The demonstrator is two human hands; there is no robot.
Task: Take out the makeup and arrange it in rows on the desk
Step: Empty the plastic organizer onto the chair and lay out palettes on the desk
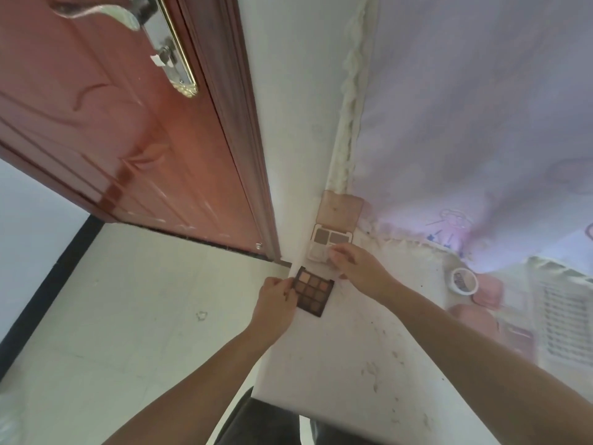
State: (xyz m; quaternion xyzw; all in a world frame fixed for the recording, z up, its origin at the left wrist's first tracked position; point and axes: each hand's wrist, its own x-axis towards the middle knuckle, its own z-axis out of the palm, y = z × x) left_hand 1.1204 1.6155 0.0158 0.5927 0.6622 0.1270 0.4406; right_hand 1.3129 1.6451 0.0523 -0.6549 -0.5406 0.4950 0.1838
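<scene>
Left hand [276, 297] pinching dark palette [313, 291] — right hand [354, 264] on open compact [330, 239].

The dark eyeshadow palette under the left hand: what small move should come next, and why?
Probably slide the dark palette a little inward and square it with the open beige palette behind it. It lies tilted at the desk edge, the left hand pinching its side, while the right hand rests on the beige one.

On the desk [369, 348], the nine-pan palette [313, 292] lies at the left edge; the open compact [332, 240] sits just behind it, against the wall. A round tub [463, 281] stands well to its right.
</scene>
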